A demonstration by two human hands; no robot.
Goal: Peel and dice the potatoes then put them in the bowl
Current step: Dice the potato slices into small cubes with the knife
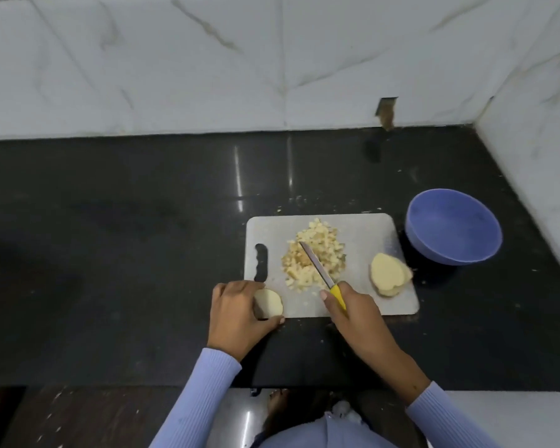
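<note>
Black counter [143,221] under marble wall [175,76] bears cutting board [369,227], bowl [453,232].

Blue bowl [454,226], grey board [369,305], yellow-handled knife [324,273], black counter [110,221].

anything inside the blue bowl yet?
No. The blue bowl shows only bare floor; its near inner wall is hidden by the rim. The diced potato sits on the cutting board.

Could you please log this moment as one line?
left hand holds potato slice | right hand holds knife | bowl empty
</note>
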